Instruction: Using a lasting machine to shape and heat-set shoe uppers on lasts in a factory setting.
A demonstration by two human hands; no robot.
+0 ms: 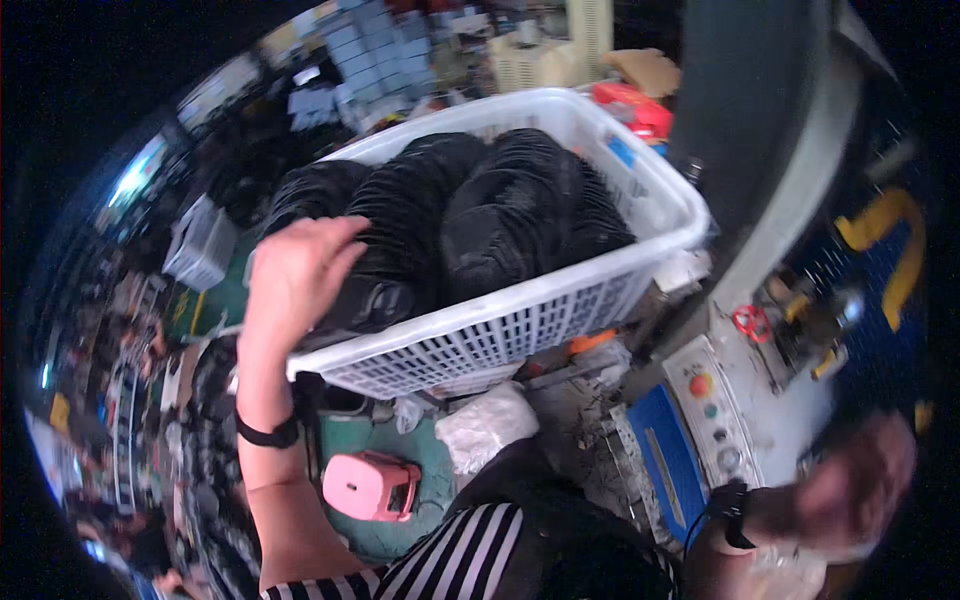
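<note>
My left hand [304, 272] is over the left end of a white plastic basket [455, 345]. Its fingers are stretched out and a little apart, with nothing visible between them. Just beside and below the fingertips are thin black flat pieces with rounded ends [505, 215], stacked on edge in several tight rows inside the basket. Whether the fingers touch them I cannot tell. At the lower right, my right hand [862, 482] is smeared by motion next to a machine's control panel [712, 410], so its fingers and anything in them cannot be made out.
A pink stool [370, 487] stands on the green floor below the basket. The panel carries a red button, beside a blue plate [665, 470]. A thick dark machine column [755, 130] rises at the right. Another light basket [200, 243] lies farther left.
</note>
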